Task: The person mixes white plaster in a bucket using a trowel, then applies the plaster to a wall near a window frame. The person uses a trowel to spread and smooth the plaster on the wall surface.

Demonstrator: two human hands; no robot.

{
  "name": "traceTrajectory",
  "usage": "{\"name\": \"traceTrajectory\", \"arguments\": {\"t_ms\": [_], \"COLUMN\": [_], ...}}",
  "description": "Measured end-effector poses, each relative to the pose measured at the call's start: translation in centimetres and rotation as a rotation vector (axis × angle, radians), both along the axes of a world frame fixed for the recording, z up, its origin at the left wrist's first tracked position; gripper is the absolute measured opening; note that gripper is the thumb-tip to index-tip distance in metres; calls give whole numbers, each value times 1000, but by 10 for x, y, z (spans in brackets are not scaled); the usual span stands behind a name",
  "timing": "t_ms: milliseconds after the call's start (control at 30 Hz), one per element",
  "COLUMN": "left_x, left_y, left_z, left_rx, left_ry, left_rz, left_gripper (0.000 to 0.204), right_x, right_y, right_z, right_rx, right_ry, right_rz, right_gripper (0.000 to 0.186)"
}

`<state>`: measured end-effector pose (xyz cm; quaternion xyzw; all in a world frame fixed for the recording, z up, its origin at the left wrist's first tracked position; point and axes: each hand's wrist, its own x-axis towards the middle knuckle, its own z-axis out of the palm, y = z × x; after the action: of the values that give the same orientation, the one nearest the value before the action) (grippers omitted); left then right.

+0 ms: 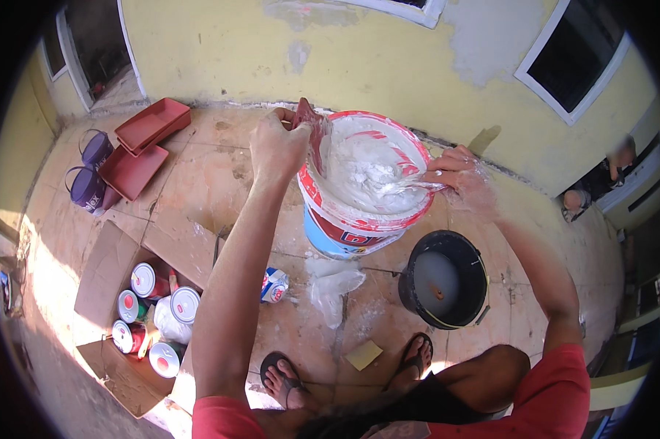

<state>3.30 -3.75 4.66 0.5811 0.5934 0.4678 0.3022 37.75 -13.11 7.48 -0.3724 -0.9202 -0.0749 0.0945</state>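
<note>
A large white, red and blue bucket (pixel 355 233) stands upright in front of me, with thick white paste (pixel 370 172) inside and smears on its rim. At the left rim, my left hand (pixel 280 146) is closed on a dark red flat spreader (pixel 312 132), whose lower part is coated in paste. Over the right rim, my right hand (pixel 462 175) grips a paste-covered scraper (pixel 418 183); its blade points into the bucket and most of its shape is hidden under white. White smears cover the fingers of my right hand.
Right of the bucket stands a black pail (pixel 478 282) of cloudy water. At left are a cardboard box (pixel 99 293) of paint cans, red paint trays (pixel 134 172) and purple pails (pixel 87 189). A plastic bag (pixel 337 293) and sandpaper-like sheet (pixel 364 355) lie near my feet. Another person (pixel 609 174) sits far right.
</note>
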Motion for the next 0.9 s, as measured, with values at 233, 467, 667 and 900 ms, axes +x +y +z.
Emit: {"name": "traceTrajectory", "arguments": {"t_ms": [233, 467, 667, 900], "left_x": [1, 5, 1, 0], "left_y": [5, 8, 2, 4], "left_z": [-1, 2, 10, 4], "left_rx": [-6, 0, 15, 27], "left_ry": [-25, -66, -29, -54], "left_rz": [-1, 37, 74, 51], "left_gripper": [29, 28, 29, 29], "right_x": [-8, -89, -94, -75], "right_y": [-8, 8, 72, 70], "right_z": [-20, -64, -31, -18], "right_rx": [-115, 105, -69, -195], "right_ry": [-26, -46, 262, 121], "right_rz": [70, -105, -393, -575], "right_gripper": [42, 30, 24, 30]}}
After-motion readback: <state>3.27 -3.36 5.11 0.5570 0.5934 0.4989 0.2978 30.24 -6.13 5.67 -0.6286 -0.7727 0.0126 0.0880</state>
